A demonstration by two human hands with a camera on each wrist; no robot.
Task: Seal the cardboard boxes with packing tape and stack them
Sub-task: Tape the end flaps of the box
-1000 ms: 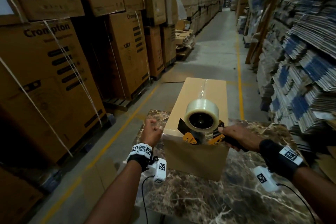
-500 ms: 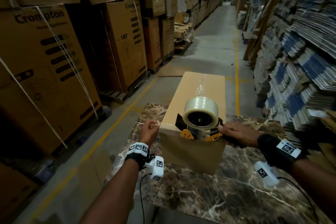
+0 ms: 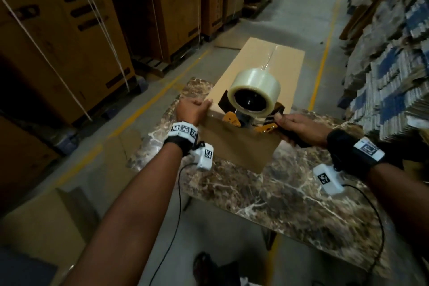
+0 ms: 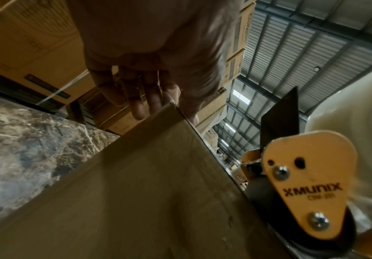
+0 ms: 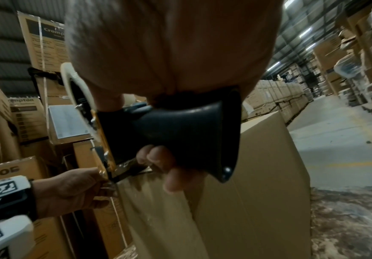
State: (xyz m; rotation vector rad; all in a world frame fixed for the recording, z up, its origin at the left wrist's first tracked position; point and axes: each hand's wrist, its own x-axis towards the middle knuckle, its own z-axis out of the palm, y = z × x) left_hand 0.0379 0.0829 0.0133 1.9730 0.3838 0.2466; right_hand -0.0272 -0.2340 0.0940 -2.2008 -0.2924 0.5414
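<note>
A long cardboard box (image 3: 260,69) lies lengthwise on the marble table (image 3: 290,204), with clear tape running along its top seam. The orange tape dispenser (image 3: 255,86) with its clear roll sits at the box's near top edge, over the front face. My right hand (image 3: 299,125) grips its black handle (image 5: 180,131). My left hand (image 3: 193,109) holds the box's near left top corner: the thumb lies on top, and the fingers (image 4: 149,98) reach down the left side. The left wrist view shows the dispenser's orange side plate (image 4: 309,189) against the box edge (image 4: 136,192).
Tall strapped cartons (image 3: 58,42) line the left of the aisle. Stacks of flattened cartons (image 3: 390,53) fill the right. The concrete floor with a yellow line (image 3: 322,58) runs ahead. A flat piece of cardboard (image 3: 46,227) lies on the floor at lower left.
The head view has tipped downward and closer. The dispenser has come slightly further over the box's near edge. My left hand stays at the near left corner, its thumb now on top.
</note>
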